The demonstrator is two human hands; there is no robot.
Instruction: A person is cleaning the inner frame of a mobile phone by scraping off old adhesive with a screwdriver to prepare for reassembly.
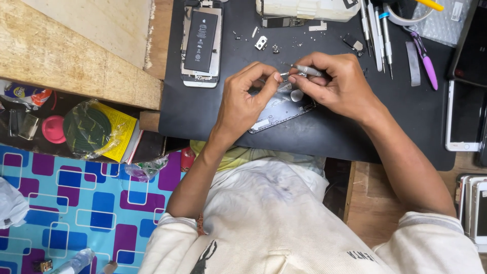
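On the black mat (324, 132) that covers the surface, the left hand (246, 99) pinches the upper edge of a detached phone screen panel (279, 111), thumb and forefinger closed narrow on it. The right hand (337, 83) is closed around a slim grey screwdriver (308, 70), whose tip points toward 9 o'clock and meets the panel's top edge. The panel lies tilted at the middle of the mat, partly hidden under both hands, so its full outline cannot be made out.

At 11 o'clock from the hands an opened phone body (201, 44) lies with its black battery showing. Small screws and metal brackets (261, 43) are scattered at 12 o'clock, too small to tell apart. At 1 o'clock, a row of screwdrivers (378, 35) and a purple-handled tool (426, 63) lie on the mat. A white phone (462, 116) sits at 3 o'clock, cut off at the frame edge.

At 9 o'clock, below a wooden board (76, 56), a yellow package with a dark green coil in clear wrap (96, 129) rests beside a pink round cap (53, 128). A crinkled packet with a blue and orange label (25, 94) is at the far left, half hidden
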